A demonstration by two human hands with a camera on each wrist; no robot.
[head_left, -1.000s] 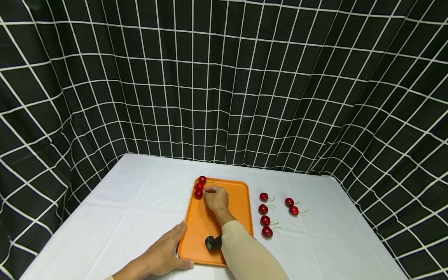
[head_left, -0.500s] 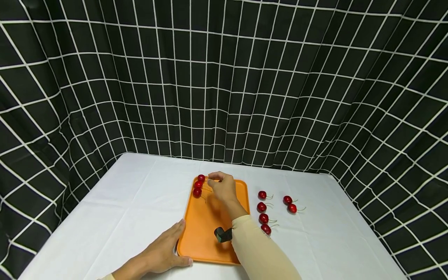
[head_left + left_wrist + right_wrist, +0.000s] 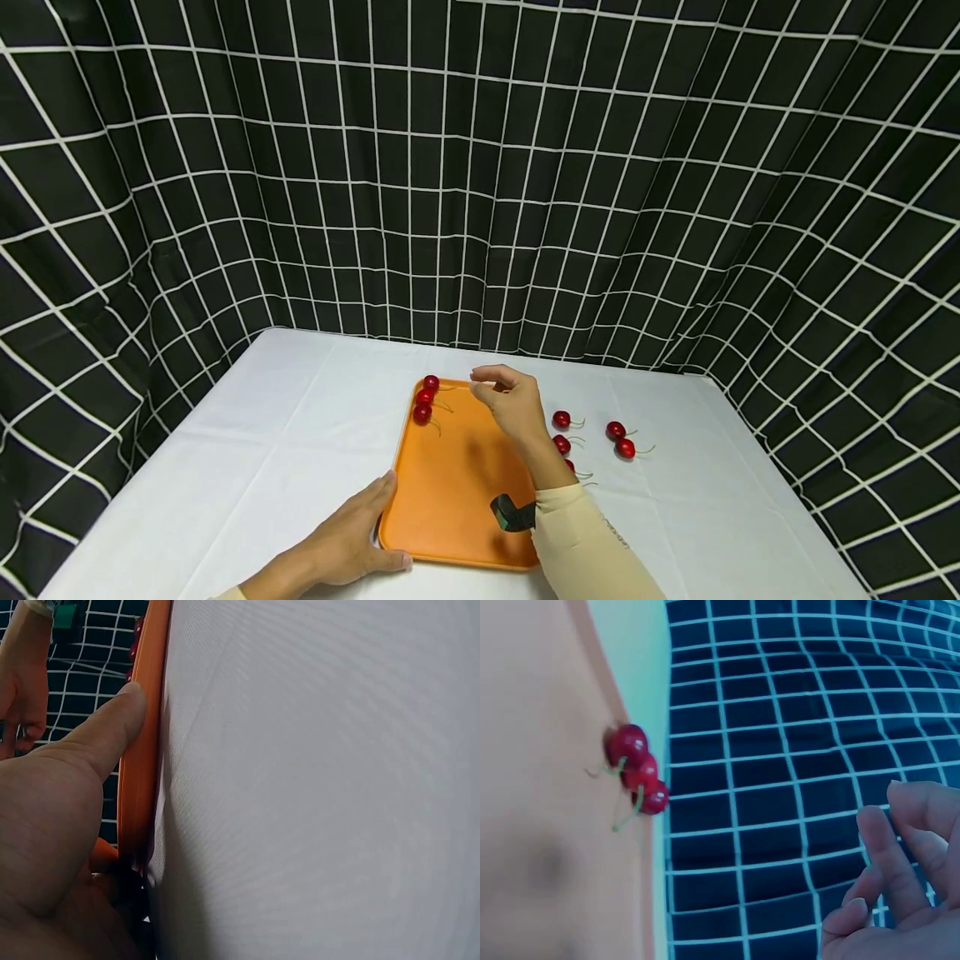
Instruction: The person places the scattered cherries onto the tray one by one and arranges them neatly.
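Cherries dot our tray and white tabletop before gridded cloth, left fingers straight against the tray, right fingers half-curled, empty.

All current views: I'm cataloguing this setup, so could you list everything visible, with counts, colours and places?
White cloth-covered table: 1, white, beneath everything.
Shallow rectangular tray: 1, orange, on the table.
Round glossy cherries with stems: 3, red, tray's far left corner.
Column of cherries: 3 fruits, red, right of the tray, one partly hidden; another stem shows beside the right sleeve.
Pair of cherries: 2, red, farther right.
Gridded fabric backdrop: 1, black with white lines, behind and both sides.
Wrist-worn device: 1, black with green, right wrist.
Fabric sleeves: 2, cream, both arms.
Left hand: 1, bare, at the tray's near left corner.
Right hand: 1, bare, raised, nothing visibly held.
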